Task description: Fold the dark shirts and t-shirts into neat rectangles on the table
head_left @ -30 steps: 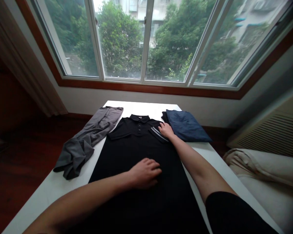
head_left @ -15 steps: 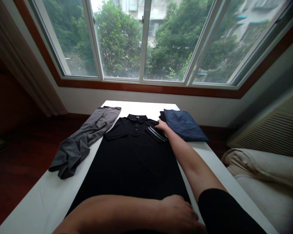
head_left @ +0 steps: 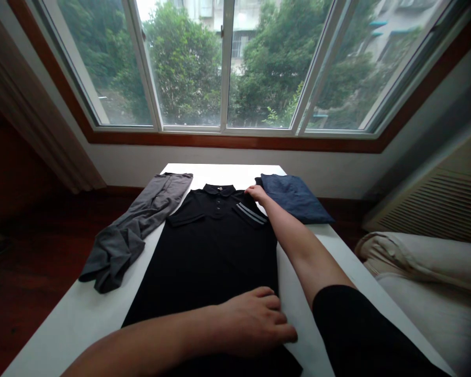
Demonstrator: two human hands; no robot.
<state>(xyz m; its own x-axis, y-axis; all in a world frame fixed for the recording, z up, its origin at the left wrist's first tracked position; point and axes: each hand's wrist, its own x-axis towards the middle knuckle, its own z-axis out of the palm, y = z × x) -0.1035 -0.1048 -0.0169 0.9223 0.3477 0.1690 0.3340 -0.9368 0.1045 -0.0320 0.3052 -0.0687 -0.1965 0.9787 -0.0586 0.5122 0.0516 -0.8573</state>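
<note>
A black polo shirt [head_left: 220, 251] lies face up on the white table [head_left: 63, 324], collar toward the window, with pale stripes on the cuff of the right-side sleeve. My right hand [head_left: 257, 193] pinches the shirt's shoulder on the right, just beside the collar. Reaching across the lower body of the shirt, my left hand [head_left: 255, 319] has curled fingers on its right side edge. Part of the hem and lower left side is hidden under my left forearm.
Crumpled grey trousers [head_left: 153, 214] lie along the table's left side. Folded dark blue clothing [head_left: 294, 199] sits at the far right corner. A rolled cream bedding bundle [head_left: 419, 256] is right of the table, and a window [head_left: 223, 68] stands beyond.
My left hand has moved up and left, and the shirt's right side edge has shifted inward, baring more table. My right hand has moved slightly toward the collar.
</note>
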